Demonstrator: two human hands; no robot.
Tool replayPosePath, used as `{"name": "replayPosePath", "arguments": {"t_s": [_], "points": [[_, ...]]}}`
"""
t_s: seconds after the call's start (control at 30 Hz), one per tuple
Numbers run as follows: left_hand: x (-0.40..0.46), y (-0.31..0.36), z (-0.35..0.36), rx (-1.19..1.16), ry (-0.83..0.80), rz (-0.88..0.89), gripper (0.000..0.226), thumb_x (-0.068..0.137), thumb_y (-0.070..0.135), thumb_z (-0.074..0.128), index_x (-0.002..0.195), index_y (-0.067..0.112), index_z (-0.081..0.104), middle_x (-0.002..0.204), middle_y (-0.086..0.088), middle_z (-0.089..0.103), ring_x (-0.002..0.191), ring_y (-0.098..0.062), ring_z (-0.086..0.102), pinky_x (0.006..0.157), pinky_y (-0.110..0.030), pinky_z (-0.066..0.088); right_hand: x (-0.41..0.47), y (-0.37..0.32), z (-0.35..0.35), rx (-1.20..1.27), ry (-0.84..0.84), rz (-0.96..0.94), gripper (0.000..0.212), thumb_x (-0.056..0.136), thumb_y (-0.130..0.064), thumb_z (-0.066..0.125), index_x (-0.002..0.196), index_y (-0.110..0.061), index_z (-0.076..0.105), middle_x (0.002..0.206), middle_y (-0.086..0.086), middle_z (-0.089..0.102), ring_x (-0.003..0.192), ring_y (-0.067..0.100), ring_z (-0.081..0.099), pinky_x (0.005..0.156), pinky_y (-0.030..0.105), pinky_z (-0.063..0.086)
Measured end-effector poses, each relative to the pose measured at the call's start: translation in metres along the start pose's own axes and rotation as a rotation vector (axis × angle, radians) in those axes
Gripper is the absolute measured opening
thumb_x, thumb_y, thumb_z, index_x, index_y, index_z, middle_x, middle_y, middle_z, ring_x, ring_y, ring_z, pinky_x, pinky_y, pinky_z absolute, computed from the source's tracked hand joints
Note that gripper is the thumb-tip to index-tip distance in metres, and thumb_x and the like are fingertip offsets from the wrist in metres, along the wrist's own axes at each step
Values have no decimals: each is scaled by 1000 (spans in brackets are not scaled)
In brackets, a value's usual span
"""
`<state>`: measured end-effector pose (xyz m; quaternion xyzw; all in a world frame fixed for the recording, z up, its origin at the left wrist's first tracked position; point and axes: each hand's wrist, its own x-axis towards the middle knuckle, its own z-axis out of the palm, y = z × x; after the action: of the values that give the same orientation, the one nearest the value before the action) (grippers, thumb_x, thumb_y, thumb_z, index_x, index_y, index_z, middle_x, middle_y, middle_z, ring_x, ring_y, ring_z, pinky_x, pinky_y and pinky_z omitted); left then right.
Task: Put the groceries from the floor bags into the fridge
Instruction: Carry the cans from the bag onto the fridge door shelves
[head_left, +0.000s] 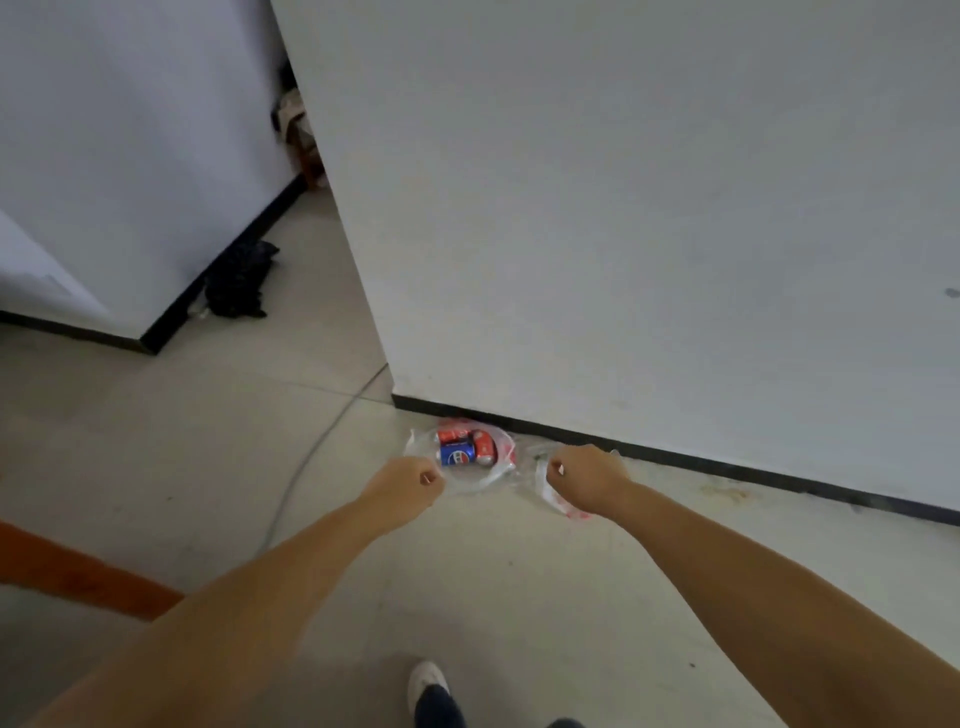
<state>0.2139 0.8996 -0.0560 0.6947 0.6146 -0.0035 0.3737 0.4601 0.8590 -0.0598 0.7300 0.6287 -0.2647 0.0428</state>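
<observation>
Fingers of the left hand (410, 480) curl around the near-left edge of a clear bag (467, 457) lying on the floor (208, 441); fingers of the right hand (584, 475) curl around crumpled clear plastic (548, 491) just right of it, which may be the same bag or a second one. Inside the bag lie a blue can (457, 456) and two red cans (451, 435), touching one another. Bag and cans sit against the black baseboard (727, 467) of a white wall (623, 208). A dark bag (239, 283) rests farther left beside another wall. One white shoe (427, 680) shows at the lower edge.
</observation>
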Motion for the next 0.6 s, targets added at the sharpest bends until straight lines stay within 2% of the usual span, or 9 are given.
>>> {"name": "replayPosePath", "arguments": {"t_s": [0.07, 0.23, 0.33, 0.43, 0.6], "points": [[33, -19, -19, 25, -38, -22, 20, 90, 22, 52, 83, 6, 63, 86, -14, 68, 70, -20, 57, 75, -35, 52, 31, -16, 7, 7, -37, 13, 29, 95, -24, 37, 92, -11, 62, 93, 8, 67, 75, 22, 57, 67, 29, 40], [120, -47, -24, 8, -109, -39, 22, 92, 22, 52, 84, 5, 63, 85, -13, 67, 73, -23, 60, 79, -38, 53, 108, -25, 35, 73, -151, 74, 29, 96, -26, 38, 99, -13, 63, 92, 6, 65, 75, 18, 57, 67, 28, 44], [173, -54, -11, 9, -177, -9, 20, 93, 22, 51, 82, 8, 60, 83, -12, 65, 71, -19, 57, 75, -33, 52, 157, -18, 44, 105, -166, 118, 27, 95, -26, 38, 90, -13, 61, 87, 5, 64, 73, 18, 57, 66, 28, 44], [238, -63, 7, 0, -211, -5, 22, 92, 23, 50, 85, 5, 62, 83, -14, 65, 70, -18, 55, 75, -34, 52, 219, -9, 54, 128, -157, 143, 27, 95, -26, 37, 74, -18, 53, 81, 5, 62, 72, 21, 57, 66, 31, 45], [340, -114, 70, -1, -299, -21, 18, 92, 23, 48, 82, 13, 59, 77, -3, 61, 67, -15, 54, 69, -29, 50, 317, 3, 126, 176, -197, 189, 28, 96, -25, 37, 73, -18, 50, 83, 7, 64, 69, 19, 56, 60, 28, 42]]}}
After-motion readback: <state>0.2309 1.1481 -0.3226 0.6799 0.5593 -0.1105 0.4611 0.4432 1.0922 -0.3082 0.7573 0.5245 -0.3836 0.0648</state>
